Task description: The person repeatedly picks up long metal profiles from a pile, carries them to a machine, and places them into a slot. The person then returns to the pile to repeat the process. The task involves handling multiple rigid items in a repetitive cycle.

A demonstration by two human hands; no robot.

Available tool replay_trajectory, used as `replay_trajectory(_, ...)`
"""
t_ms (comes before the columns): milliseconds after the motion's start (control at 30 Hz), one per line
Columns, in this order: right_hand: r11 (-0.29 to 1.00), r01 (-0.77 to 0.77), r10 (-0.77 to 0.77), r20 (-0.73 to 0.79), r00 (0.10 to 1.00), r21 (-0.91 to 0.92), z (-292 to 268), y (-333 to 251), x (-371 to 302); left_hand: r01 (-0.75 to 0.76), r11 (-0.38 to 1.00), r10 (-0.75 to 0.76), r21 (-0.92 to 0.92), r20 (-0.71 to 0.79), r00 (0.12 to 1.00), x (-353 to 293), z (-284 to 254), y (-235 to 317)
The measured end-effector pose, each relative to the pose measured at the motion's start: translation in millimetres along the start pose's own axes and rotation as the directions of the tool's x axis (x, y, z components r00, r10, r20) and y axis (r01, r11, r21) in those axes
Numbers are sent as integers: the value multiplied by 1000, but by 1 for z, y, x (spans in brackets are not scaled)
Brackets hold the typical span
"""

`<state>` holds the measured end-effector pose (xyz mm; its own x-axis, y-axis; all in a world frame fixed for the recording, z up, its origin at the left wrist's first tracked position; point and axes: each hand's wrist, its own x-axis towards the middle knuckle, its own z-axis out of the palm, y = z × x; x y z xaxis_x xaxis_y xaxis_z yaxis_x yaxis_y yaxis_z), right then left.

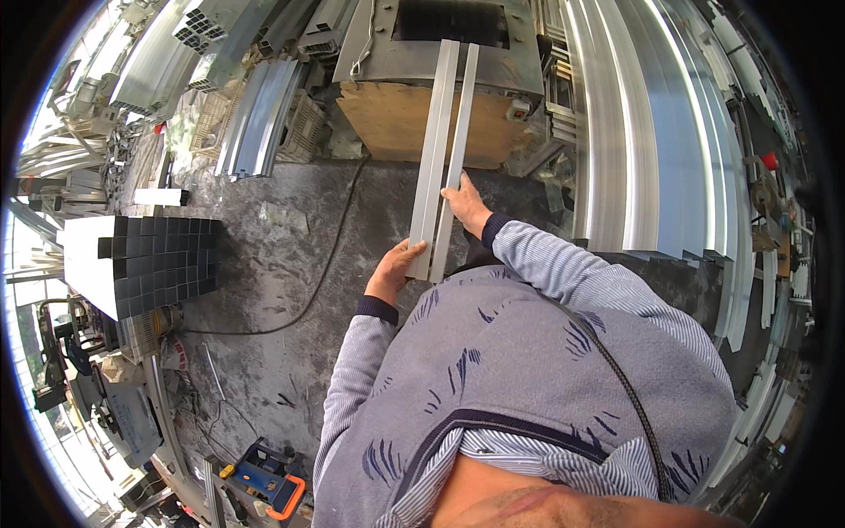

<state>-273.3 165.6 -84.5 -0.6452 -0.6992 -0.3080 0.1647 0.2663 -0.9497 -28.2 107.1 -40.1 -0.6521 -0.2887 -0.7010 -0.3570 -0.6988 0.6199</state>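
Note:
Two long, silvery metal profiles lie side by side in front of me, with a narrow gap between them. Their far ends rest over the metal-topped machine. My left hand is closed around the near end of the wider left profile, thumb on its upper face. Farther up, my right hand grips the narrower right profile from its right side, and its fingertips come close to the wider one. The undersides of both profiles and some of my fingers are hidden.
A brown wooden panel fronts the machine. Long metal profiles are stacked at the right, and more bluish ones at the far left. A black cable crosses the floor. Dark square tubes and a blue-orange tool tray are left.

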Motion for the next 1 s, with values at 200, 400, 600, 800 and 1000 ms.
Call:
replay_trajectory(200,997,-51,60,159,986,-62,-6,-3,-6,30,992,-37,119,59,998,3,14,-4)
replay_trajectory(400,732,144,-173,22,985,-666,-13,-44,-3,59,987,-69,152,60,996,7,25,-4)
replay_trajectory(600,391,270,-313,148,938,-880,6,-83,26,36,988,-41,150,33,999,21,39,10)
replay_trajectory(800,386,257,-392,95,915,-886,-8,-93,79,5,988,-4,152,-9,1000,67,59,50)
replay_trajectory(1000,398,248,-439,54,897,-883,-57,-140,199,-63,986,55,153,51,997,166,102,139)
